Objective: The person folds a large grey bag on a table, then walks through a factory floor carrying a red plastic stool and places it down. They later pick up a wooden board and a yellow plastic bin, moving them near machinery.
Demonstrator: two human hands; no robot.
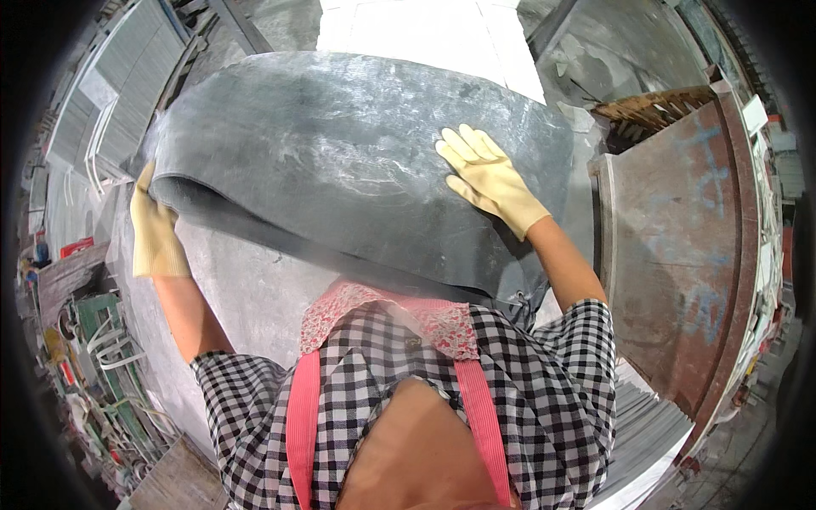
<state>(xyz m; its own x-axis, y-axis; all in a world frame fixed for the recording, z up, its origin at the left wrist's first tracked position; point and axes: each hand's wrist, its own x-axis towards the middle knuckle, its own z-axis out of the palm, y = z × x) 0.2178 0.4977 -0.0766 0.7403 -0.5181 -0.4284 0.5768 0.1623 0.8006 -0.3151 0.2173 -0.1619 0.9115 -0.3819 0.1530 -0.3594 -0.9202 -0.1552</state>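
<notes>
A large dark grey rubber-like sheet (323, 144) lies in front of me, folded over so that its near side forms a curved lip. At its left end, my left hand (155, 229) in a cream glove grips the edge by the fold; some of its fingers are hidden. My right hand (489, 177), also gloved in cream, lies flat on the sheet's upper face at the right, fingers stretched out. Beneath the fold shows a pale grey work surface (246, 268).
A rusty brown metal panel (671, 246) with blue marks stands close at the right. Stacked grey sheets (642, 429) lie at lower right. Pale panels (123, 89) lean at upper left, a bright white surface (425, 38) lies beyond, and clutter with white cords (110, 344) fills the left.
</notes>
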